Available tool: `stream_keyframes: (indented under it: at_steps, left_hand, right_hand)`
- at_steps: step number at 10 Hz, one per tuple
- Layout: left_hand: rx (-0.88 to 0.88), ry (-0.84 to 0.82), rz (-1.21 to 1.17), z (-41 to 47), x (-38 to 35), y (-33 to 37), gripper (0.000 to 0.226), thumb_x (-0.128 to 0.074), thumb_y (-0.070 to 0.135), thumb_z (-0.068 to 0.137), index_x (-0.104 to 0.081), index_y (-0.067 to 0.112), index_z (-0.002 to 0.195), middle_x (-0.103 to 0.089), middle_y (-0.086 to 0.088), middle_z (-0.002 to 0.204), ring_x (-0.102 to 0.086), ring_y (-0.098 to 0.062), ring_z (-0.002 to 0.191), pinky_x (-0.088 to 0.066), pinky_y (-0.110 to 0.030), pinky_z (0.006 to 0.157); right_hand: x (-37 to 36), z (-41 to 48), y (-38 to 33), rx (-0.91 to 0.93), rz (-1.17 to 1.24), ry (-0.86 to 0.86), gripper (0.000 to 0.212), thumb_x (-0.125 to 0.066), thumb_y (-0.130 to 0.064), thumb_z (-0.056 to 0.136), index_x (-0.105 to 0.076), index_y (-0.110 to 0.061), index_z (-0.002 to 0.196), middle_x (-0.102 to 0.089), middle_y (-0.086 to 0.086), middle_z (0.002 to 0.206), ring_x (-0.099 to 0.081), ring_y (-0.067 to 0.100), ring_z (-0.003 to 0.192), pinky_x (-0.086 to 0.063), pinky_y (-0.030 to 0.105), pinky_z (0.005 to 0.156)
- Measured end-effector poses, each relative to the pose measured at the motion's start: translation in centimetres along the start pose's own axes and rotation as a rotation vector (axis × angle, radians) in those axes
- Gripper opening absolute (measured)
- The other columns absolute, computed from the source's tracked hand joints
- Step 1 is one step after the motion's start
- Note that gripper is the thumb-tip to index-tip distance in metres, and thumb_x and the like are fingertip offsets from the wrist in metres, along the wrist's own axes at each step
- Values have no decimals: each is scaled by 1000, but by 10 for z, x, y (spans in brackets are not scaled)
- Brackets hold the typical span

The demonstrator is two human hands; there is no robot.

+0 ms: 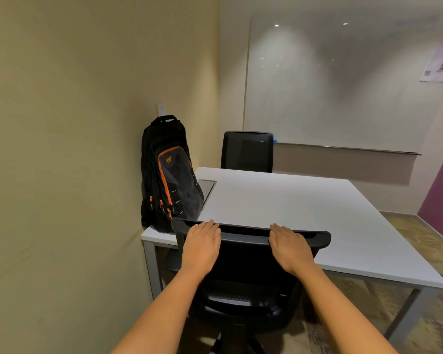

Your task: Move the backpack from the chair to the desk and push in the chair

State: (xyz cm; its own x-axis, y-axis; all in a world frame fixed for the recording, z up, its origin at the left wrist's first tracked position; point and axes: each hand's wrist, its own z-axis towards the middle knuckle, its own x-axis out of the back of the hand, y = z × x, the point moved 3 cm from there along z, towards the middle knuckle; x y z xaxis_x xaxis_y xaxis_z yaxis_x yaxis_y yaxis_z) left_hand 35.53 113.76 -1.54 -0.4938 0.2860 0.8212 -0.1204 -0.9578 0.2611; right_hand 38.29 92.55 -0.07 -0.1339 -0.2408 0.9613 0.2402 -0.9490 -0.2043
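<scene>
A black backpack (168,175) with orange trim stands upright on the left end of the white desk (304,213), leaning against the beige wall. A black mesh office chair (243,272) stands at the desk's near edge, its back towards me and its seat partly under the desktop. My left hand (201,245) lies over the top rail of the chair back on its left side. My right hand (290,247) grips the same rail on its right side. Fingers of both hands curl over the rail's far edge.
A second black chair (247,152) stands at the desk's far side. A whiteboard (343,80) hangs on the back wall with a ledge below. A recessed cable hatch (207,189) sits in the desktop beside the backpack. The beige wall is close on the left; patterned carpet lies to the right.
</scene>
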Motion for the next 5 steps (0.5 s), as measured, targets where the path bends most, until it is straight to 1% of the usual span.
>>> stream_keyframes:
  at_steps: [1,2,3,4,5]
  left_hand:
    - [-9,-45,21,-2,4,-1,44,-24,31,103,-48,17,137,-47,0,144,-35,-12,137,-13,-27,115]
    - [17,-77,57,1,6,-2,44,-23,33,102,-47,19,137,-47,3,144,-33,-10,137,-13,-29,116]
    - [29,-93,90,11,14,-2,42,-24,32,102,-49,18,133,-50,2,139,-35,-13,135,-16,-32,115]
    - [17,-33,125,34,29,0,41,-25,32,102,-50,17,131,-52,-1,137,-36,-15,135,-21,-35,114]
    - [36,35,137,62,48,2,43,-27,33,101,-47,13,134,-49,-4,140,-34,-17,136,-21,-36,114]
  right_hand:
    - [-1,-9,3,6,13,-20,50,-16,-29,104,-28,-11,149,-30,2,156,-26,16,144,-16,30,117]
    - [2,-21,9,46,28,34,50,-19,-32,104,-26,-14,150,-28,-1,157,-23,13,145,-12,26,118]
    - [6,-38,18,81,64,70,49,-22,-36,103,-31,-19,149,-32,-6,155,-24,9,145,-14,23,116]
    - [22,-56,28,71,204,169,43,-29,-36,102,-52,-23,135,-54,-7,140,-44,10,133,-31,17,103]
    - [50,-73,35,-6,430,313,35,-37,-33,100,-63,-25,123,-64,-11,121,-54,8,117,-35,16,91]
